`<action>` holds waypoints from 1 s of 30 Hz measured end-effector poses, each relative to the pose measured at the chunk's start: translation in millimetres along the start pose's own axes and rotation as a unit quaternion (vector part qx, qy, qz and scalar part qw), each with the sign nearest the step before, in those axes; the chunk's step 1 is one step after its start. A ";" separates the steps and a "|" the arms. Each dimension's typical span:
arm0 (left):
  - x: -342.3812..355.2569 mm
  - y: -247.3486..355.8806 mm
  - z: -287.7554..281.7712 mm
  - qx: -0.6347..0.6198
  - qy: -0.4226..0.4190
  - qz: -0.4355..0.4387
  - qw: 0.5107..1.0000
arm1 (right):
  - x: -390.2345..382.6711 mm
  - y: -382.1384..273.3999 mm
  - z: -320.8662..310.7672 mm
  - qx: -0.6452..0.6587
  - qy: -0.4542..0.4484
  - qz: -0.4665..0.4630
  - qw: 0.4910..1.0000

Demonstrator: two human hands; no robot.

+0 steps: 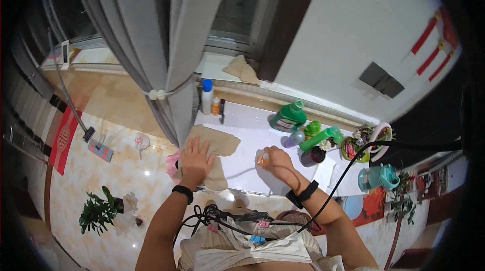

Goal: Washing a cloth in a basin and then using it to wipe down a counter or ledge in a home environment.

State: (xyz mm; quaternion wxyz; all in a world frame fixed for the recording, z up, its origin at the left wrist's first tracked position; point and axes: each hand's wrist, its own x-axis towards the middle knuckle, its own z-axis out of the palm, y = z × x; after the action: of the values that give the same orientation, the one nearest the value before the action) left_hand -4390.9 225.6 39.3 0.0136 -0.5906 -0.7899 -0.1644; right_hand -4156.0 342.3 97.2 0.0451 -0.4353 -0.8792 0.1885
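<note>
My left hand (196,162) lies flat with its fingers spread on a beige cloth (222,143) at the left end of a white tabletop (245,170). Part of the cloth drapes toward the near edge, and something pink (173,165) shows beside it. Over the middle of the table my right hand (279,164) is closed round a small see-through item with orange on it (262,159); my fingers hide much of it, so its kind is unclear. A black band circles each wrist.
Behind my left hand stand a blue-capped spray can (207,98) and an orange bottle (215,107). Right of centre are a green jug (289,117), several bottles, a dark jar (313,156) and a teal pitcher (376,177). A black cable (348,172) crosses near my right forearm.
</note>
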 end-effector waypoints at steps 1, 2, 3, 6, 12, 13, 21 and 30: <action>-3.1 -3.7 -1.7 0.000 0.000 -0.007 1.000 | -14.4 4.1 1.1 0.014 -0.009 0.000 1.000; -3.8 -2.8 -3.4 -0.003 -0.001 -0.013 1.000 | -28.8 12.5 2.0 0.013 -0.007 0.008 1.000; -4.0 -1.0 -5.8 -0.003 -0.010 -0.010 1.000 | -42.8 21.7 2.8 0.005 0.015 0.016 1.000; -3.2 3.4 -7.9 -0.001 0.000 -0.007 1.000 | -73.8 41.4 -7.7 0.027 0.025 0.062 0.997; -2.1 4.3 -5.0 0.009 0.003 0.003 1.000 | -101.1 68.2 -13.7 -0.005 0.100 0.227 0.969; -1.8 3.8 -4.1 0.009 0.003 0.004 1.000 | -100.0 68.7 -15.7 0.007 0.091 0.247 0.965; -1.1 0.0 -2.0 0.002 0.009 0.003 1.000 | -100.1 43.7 -38.9 -0.065 0.101 0.285 0.951; -2.9 -4.8 2.6 0.020 -0.022 -0.024 0.999 | -40.2 1.1 -66.4 0.056 0.168 -0.039 0.983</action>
State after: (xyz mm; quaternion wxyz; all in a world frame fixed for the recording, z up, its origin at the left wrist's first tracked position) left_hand -4394.1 222.4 35.1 0.0036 -0.5748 -0.8070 -0.1358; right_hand -4114.3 330.8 161.7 0.2238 -0.4228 -0.8636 0.1595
